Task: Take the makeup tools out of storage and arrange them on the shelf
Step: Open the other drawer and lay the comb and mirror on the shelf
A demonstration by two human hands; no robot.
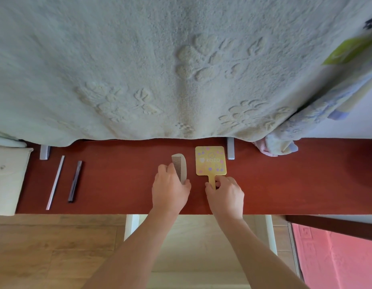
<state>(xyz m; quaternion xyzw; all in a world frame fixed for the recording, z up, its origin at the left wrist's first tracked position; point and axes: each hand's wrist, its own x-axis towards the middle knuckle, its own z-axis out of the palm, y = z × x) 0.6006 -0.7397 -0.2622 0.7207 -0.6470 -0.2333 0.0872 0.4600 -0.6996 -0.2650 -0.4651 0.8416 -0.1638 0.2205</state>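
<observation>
While both hands work at the middle of the shelf (122,180), each one has its own tool directly beyond it. The left hand (170,188) curls its fingers and thumb round the near end of a pale comb (179,167). The right hand (226,192) pinches the thin handle of a yellow hand mirror (210,160) between thumb and fingertips. Both tools lie flat on the shelf with their long axes running near to far, comb on the left and mirror just beside it on the right, apart and roughly parallel. The mirror's square head points to the far edge, under the hanging towel (160,69). Any straightening to come would likely be a small slide or turn, since each tool is already in the nearer hand. Well apart on the left lie two slim sticks, a pale stick (55,182) and a dark stick (75,181), near each other, both slanted slightly from near-left to far-right; what kind of tool they are cannot be told. Counted: one comb, one mirror, two sticks, so four tools on the shelf. Two grey brackets (44,152) show at its far edge.
</observation>
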